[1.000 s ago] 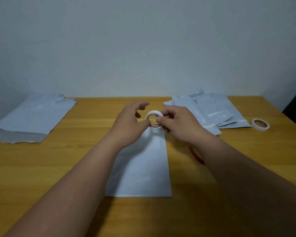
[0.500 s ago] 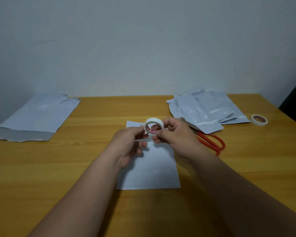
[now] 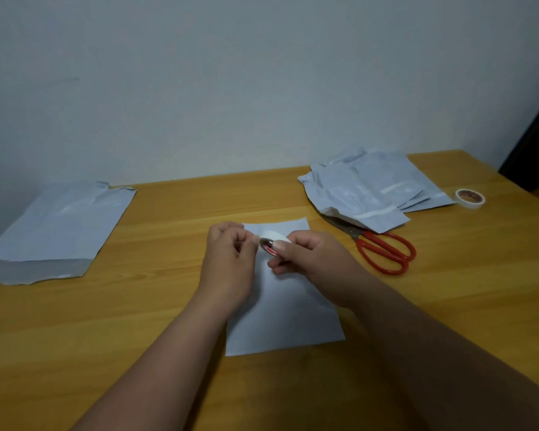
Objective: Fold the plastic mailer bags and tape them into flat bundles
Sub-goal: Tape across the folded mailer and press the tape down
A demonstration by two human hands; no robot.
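Observation:
A folded white mailer bag (image 3: 285,315) lies flat on the wooden table in front of me. Above its far end my right hand (image 3: 305,259) grips a small white tape roll (image 3: 269,242) with thumb on top and fingers curled beneath. My left hand (image 3: 229,253) is curled beside the roll and pinches the tape's loose end at the roll's left side. Both forearms reach in from the bottom edge and hide part of the bag.
Red-handled scissors (image 3: 383,248) lie right of the bag, their blades under a pile of unfolded mailer bags (image 3: 367,191) at the back right. A second tape roll (image 3: 469,198) sits beyond that pile. One large mailer bag (image 3: 53,228) lies at the far left.
Both hands came nearer to me with the tape roll, lower over the bag. The left hand went from open fingers to pinching at the roll. The view shifted, uncovering the scissors.

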